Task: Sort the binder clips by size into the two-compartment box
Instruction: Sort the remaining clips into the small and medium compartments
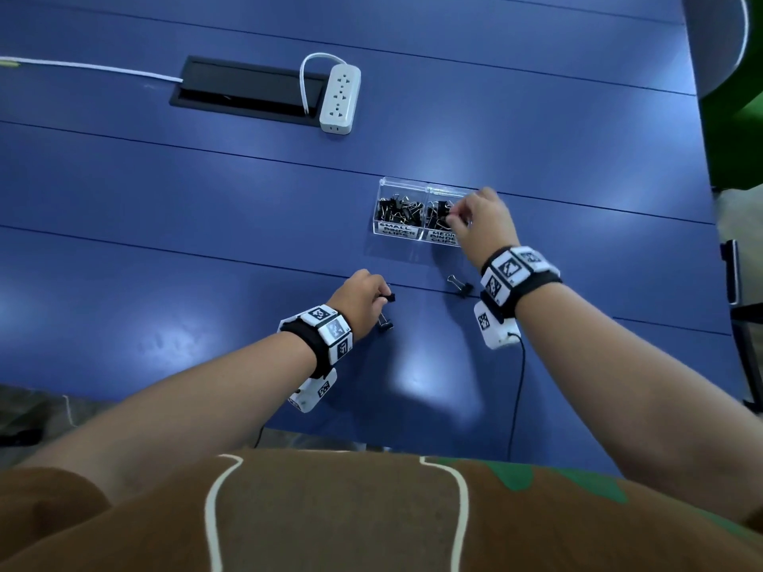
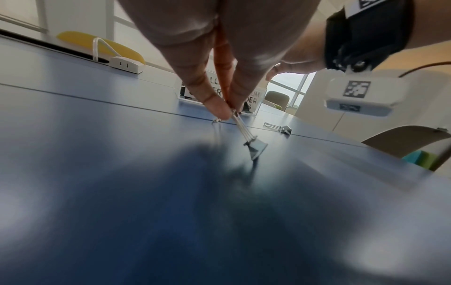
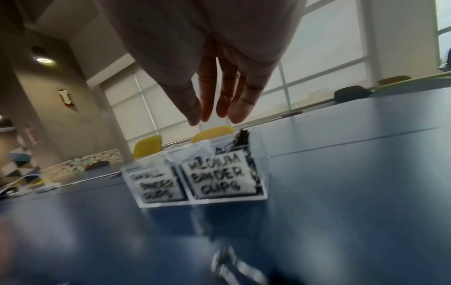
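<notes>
A clear two-compartment box [image 1: 402,235] stands on the blue table, labelled SMALL on the left and MEDIUM [image 3: 219,175] on the right, with black binder clips in both halves. My right hand [image 1: 454,218] hovers over the medium compartment; its fingers [image 3: 236,108] hang straight and hold nothing. My left hand [image 1: 382,301] pinches the wire handles of a binder clip [image 2: 255,148], whose black body tilts down onto the table. A second clip [image 1: 390,298] lies just past those fingertips. A third clip [image 1: 460,284] [image 2: 280,128] lies loose under my right wrist.
At the back, a white power strip [image 1: 340,99] lies beside a black cable hatch [image 1: 247,88], and a white cable [image 1: 82,67] runs off to the left. The table's right edge [image 1: 710,192] is near the box. A dark object [image 1: 733,270] sits past that edge.
</notes>
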A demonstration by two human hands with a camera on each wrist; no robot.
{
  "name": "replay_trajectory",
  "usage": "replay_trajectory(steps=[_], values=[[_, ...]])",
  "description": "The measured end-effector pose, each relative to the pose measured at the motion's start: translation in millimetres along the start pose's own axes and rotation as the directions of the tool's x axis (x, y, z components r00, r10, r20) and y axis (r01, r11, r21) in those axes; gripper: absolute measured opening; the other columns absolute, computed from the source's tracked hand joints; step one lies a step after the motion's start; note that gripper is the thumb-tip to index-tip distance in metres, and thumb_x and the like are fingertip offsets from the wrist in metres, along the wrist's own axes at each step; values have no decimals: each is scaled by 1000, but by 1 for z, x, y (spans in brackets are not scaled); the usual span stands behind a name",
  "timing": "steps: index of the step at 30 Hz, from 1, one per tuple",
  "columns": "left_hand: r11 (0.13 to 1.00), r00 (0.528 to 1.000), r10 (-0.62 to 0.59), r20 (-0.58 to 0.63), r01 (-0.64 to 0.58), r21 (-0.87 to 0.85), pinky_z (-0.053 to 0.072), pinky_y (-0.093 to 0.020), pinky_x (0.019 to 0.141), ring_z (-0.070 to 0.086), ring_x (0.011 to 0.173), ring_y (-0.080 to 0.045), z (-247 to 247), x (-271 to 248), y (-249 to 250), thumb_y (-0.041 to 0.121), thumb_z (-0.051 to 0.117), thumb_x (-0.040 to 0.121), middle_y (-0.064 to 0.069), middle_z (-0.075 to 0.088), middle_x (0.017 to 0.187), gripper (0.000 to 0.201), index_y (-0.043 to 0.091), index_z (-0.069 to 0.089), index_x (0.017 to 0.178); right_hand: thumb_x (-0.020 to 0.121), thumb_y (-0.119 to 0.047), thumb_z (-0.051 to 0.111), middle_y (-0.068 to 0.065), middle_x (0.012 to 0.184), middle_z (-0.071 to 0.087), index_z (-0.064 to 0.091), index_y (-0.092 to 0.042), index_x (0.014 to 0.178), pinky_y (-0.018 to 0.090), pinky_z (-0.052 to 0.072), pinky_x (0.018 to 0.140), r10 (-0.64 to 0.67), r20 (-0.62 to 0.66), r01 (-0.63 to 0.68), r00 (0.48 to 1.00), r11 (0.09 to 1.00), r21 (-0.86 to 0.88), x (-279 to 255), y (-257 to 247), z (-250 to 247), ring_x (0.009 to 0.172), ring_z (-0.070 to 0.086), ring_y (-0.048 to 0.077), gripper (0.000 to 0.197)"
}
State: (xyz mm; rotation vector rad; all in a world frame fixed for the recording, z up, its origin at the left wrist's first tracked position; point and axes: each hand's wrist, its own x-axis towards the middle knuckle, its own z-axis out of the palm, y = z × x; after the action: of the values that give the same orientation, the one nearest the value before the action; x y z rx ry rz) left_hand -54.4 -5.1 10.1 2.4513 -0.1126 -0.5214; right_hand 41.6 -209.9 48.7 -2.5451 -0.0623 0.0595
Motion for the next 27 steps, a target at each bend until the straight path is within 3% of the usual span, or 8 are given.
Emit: replay_trajectory(steps=[3,7,10,13,16,21,24,27], values=[[1000,1000,6,11,-6,0,44,-29,86,58,98,-29,-1,8,4,6,52,92,-15,54,110,15,4,63,103,89,-18,54,9,101,57,63,-9,89,42,53,83,0,153,12,988,997,-82,-37,7,18,91,56,25,14],[994,995,102,-14,-103,-40,45,-30,88,59,95,-30,-10,19,23,6,54,91,-16,57,104,14,3,63,101,89,-18,56,12,115,48,56,-9,108,42,45,92,130,297,-71,946,977,-200,-75,32,38,113,41,32,21],[978,977,205,-53,-207,-25,46,-33,88,58,93,-27,-24,40,46,9,54,91,-13,58,102,14,6,63,102,88,-5,53,16,111,51,58,-4,108,42,40,95,112,261,-87,959,991,-103,-87,44,44,108,43,36,21],[963,955,270,-120,-271,12,37,-23,85,55,97,-25,-36,71,69,11,54,91,-12,61,104,15,7,62,103,83,-4,55,14,102,57,63,-4,99,30,41,86,119,228,-125,966,992,10,-88,48,39,101,51,33,18],[960,948,280,-154,-270,79,42,-32,93,54,103,-27,-39,102,82,13,55,90,-11,61,106,15,9,63,102,80,-9,62,11,90,61,64,-5,88,25,41,76,114,88,-122,990,988,94,-73,44,22,85,57,26,9],[886,949,312,-37,-277,371,41,-38,95,49,109,-30,-30,127,79,17,52,90,-8,61,111,16,14,63,102,78,-11,67,6,84,58,64,-6,85,17,38,72,83,-70,-70,994,983,168,-29,27,-5,73,52,14,9],[815,937,349,13,-310,490,41,-42,94,45,111,-31,-23,126,74,19,49,92,-8,59,111,22,14,65,106,78,-13,67,1,84,54,64,-7,85,18,39,74,70,-88,-54,994,984,170,-1,21,-14,74,51,13,9],[842,925,375,-55,-315,438,40,-42,95,45,112,-31,-25,112,71,20,49,90,-8,57,112,23,13,66,104,81,-16,64,0,88,53,62,-9,85,23,41,76,52,-59,-46,997,993,105,17,20,-13,78,49,13,9]])
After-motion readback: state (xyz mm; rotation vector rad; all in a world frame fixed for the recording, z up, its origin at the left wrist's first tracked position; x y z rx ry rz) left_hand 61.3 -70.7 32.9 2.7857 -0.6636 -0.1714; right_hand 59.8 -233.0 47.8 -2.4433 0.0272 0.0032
